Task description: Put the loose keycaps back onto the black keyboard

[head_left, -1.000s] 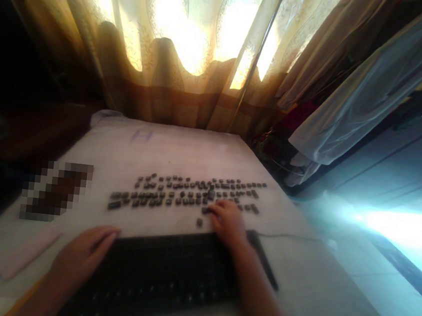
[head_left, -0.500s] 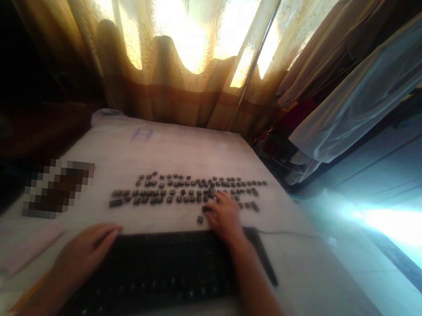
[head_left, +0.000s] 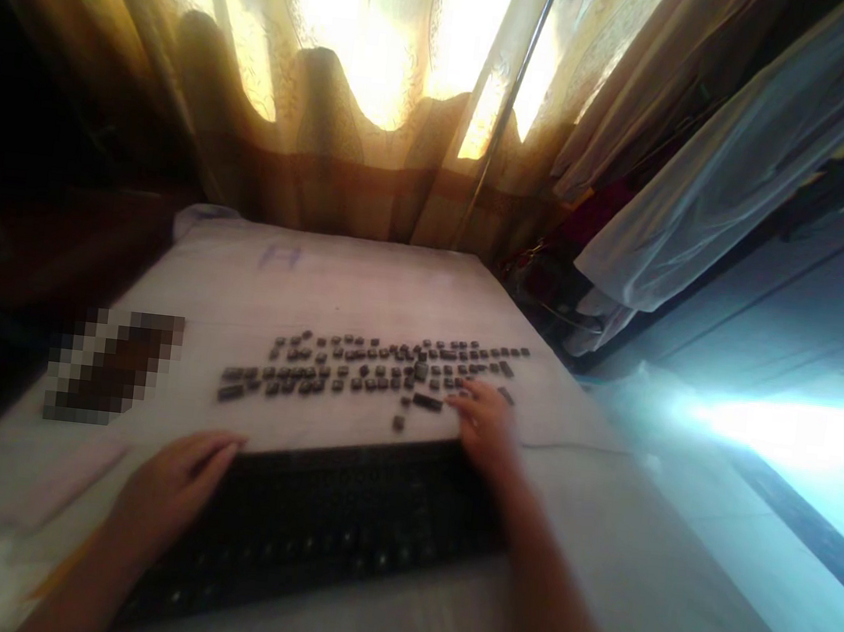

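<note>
A black keyboard (head_left: 341,509) lies slantwise on the white-covered table, with many key positions bare and dark. At its left end my left hand (head_left: 174,486) grips the far corner, thumb close to the fingers. Beyond the keyboard, loose dark keycaps (head_left: 377,384) lie in rough rows. My right hand (head_left: 487,425) reaches over the keyboard's far right edge to the right part of these rows, fingers apart and bent downward. Just left of its fingertips lies a long keycap (head_left: 427,402). A single square keycap (head_left: 399,422) sits nearer the keyboard. Blur hides fine detail at the fingertips.
A thin cable (head_left: 581,447) runs right across the table (head_left: 364,290). A pixelated dark object (head_left: 115,369) and a pale pink strip (head_left: 73,482) lie on the left. Curtains (head_left: 317,164) hang behind, and clothes (head_left: 675,202) hang at the right.
My right hand has moved right along the keycap rows, uncovering the long keycap. My left hand stays at the keyboard's left corner. The view has shifted slightly.
</note>
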Demonstrator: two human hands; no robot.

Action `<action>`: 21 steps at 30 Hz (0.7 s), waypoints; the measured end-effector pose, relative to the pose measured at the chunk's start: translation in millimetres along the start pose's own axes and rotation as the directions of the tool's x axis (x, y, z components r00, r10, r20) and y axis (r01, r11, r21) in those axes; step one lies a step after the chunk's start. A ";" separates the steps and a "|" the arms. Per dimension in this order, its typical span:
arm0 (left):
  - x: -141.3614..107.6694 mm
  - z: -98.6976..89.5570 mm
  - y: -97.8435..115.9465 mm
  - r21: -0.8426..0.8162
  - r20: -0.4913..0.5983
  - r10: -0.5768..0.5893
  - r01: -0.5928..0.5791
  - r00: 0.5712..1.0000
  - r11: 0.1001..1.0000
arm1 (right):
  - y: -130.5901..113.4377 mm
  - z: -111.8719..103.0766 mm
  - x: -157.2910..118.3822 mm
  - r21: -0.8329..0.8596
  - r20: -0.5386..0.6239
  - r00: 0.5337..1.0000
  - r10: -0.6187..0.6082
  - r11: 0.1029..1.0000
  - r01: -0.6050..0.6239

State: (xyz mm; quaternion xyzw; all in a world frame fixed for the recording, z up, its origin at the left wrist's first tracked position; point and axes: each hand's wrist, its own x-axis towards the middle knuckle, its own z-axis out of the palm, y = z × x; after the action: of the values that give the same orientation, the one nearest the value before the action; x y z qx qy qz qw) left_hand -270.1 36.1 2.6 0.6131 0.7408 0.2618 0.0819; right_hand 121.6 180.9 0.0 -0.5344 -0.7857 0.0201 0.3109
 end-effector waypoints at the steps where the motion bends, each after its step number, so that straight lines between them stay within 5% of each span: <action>1: -0.1 -0.2 0.1 -0.004 0.002 -0.007 0.007 1.000 1.000 | 4.4 -1.4 -2.5 0.013 -0.022 1.000 -0.013 1.000 0.014; 21: 0.7 -11.6 19.8 0.018 0.058 -0.099 0.098 0.993 0.995 | -5.8 -3.7 -20.6 0.134 0.052 0.998 -0.046 0.990 0.039</action>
State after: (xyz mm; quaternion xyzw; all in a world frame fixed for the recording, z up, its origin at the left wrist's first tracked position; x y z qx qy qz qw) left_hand -258.3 35.7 22.2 0.5840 0.7692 0.2339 0.1118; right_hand 123.6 159.8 -4.6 -0.4949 -0.8020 0.0806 0.3245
